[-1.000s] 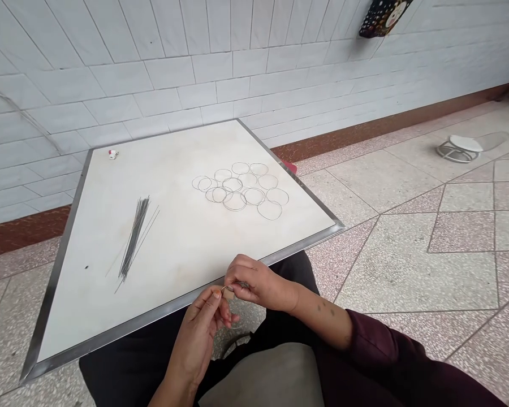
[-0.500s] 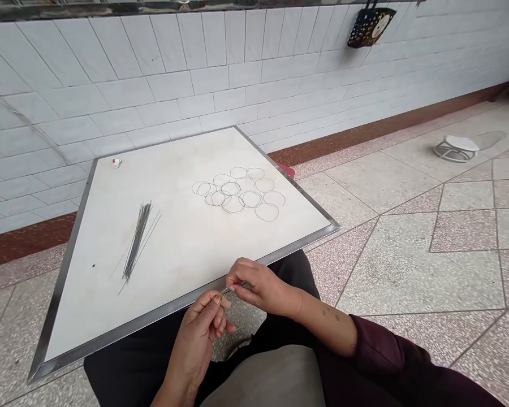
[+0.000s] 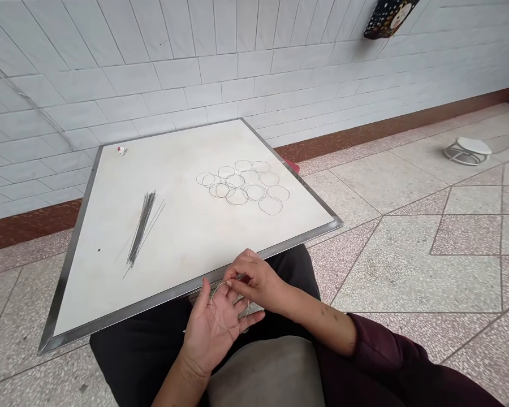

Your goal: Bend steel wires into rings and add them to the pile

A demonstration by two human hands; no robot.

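Note:
Between thumb and fingers, my right hand pinches the top of a thin wire ring. My left hand is spread palm up behind the ring, with its fingers apart. Both hands are over my lap at the near edge of the white table. Several wire rings lie overlapping on the right part of the table. On the left part rests a bundle of straight dark wires, with a few loose ones beside it.
A small red and white object sits at the table's far left corner. The metal table edge runs just before my knees. A tiled wall stands behind. A white stool is on the floor at the right, and a dark bag hangs on the wall.
My left hand has let go and opened out flat. The wire now shows as a full ring in my right hand. The small tan piece at my left fingers is no longer visible. The view has shifted slightly.

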